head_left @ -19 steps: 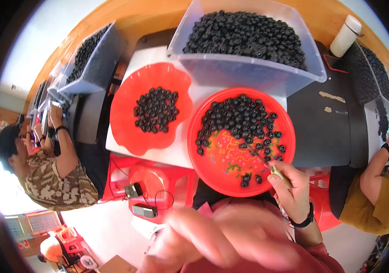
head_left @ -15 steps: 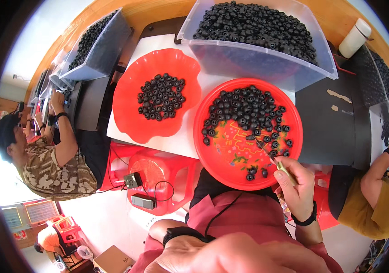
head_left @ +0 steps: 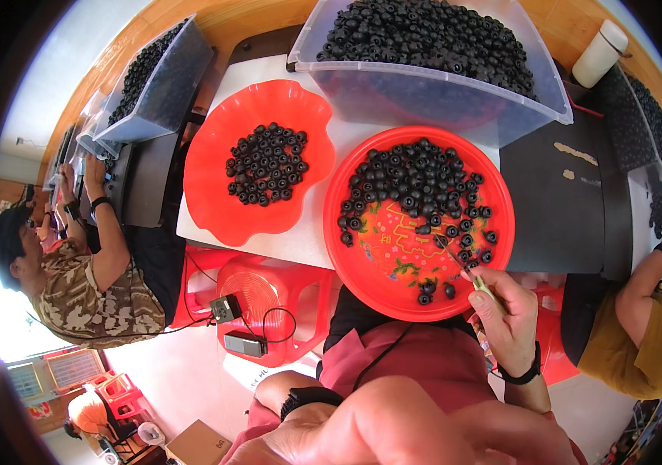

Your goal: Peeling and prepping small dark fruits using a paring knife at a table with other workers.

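Note:
My right hand point(head_left: 505, 314), with a black wristband, is closed around a thin metal-tipped tool point(head_left: 484, 290) with a pale yellow-green handle. Its tip reaches among small round black pieces with holes point(head_left: 416, 178) in a round red tray point(head_left: 370, 298) with a printed floral bottom. Whether the tip touches a piece is hard to make out. My left hand point(head_left: 424, 422) is raised very near the camera, blurred, its fingers hidden. Left of the tray, a wavy-edged red dish point(head_left: 218, 201) holds more black pieces point(head_left: 267, 164).
Behind both dishes stands a clear plastic bin point(head_left: 439, 97) heaped with black pieces. A white bottle point(head_left: 601, 54) is at the far right. A red stool point(head_left: 261, 291) with small black boxes and a cable stands at left. Co-workers sit left point(head_left: 83, 287) and right point(head_left: 641, 333).
The whole view has shifted slightly. The tool's tip has drawn a little toward me, away from the pieces behind it. My left hand stays raised near the camera.

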The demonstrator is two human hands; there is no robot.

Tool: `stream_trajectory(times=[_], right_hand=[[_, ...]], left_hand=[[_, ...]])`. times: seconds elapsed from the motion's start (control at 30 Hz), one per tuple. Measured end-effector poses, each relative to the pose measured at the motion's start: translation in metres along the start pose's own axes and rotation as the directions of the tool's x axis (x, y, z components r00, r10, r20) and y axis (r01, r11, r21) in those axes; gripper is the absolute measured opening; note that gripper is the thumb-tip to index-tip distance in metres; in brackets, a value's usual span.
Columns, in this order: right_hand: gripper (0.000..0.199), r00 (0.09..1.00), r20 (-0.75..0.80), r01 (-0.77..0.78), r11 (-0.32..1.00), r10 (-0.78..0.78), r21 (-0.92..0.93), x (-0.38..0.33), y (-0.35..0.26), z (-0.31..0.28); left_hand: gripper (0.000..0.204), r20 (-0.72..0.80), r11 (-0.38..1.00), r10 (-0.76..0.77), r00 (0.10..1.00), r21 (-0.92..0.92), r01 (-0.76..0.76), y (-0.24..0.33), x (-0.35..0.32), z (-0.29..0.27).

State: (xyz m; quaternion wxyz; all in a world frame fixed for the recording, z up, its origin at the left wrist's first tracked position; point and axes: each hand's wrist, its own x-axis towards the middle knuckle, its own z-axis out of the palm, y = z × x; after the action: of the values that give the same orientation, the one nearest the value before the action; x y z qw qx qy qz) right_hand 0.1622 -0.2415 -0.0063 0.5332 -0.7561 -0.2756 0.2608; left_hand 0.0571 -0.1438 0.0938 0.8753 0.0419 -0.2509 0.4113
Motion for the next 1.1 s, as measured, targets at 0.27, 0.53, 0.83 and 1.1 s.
stream_trajectory(times=[0.27,0.53,0.83,1.1], right_hand=[[0.029,1.0,-0.005,-0.012,0.999,0.013,0.051,-0.001,0.001,0.002],[0.027,0.999,-0.032,-0.016,0.999,0.017,0.046,-0.003,0.007,-0.005],[0.027,1.0,-0.021,0.02,1.0,-0.02,0.016,-0.001,0.003,-0.014],[0.028,0.992,-0.044,0.118,0.993,-0.119,-0.027,-0.005,0.01,-0.017]], left_hand=[[0.047,-0.28,0.994,-0.083,0.956,-0.086,0.061,-0.004,-0.006,0.028],[0.035,-0.349,0.561,-0.489,0.8,0.577,0.594,0.077,0.025,-0.041],[0.021,-0.327,-0.685,-0.533,0.78,0.708,-0.172,0.072,0.006,-0.1],[0.015,-0.431,-0.803,-0.448,0.784,0.579,-0.141,0.045,-0.012,-0.11]])
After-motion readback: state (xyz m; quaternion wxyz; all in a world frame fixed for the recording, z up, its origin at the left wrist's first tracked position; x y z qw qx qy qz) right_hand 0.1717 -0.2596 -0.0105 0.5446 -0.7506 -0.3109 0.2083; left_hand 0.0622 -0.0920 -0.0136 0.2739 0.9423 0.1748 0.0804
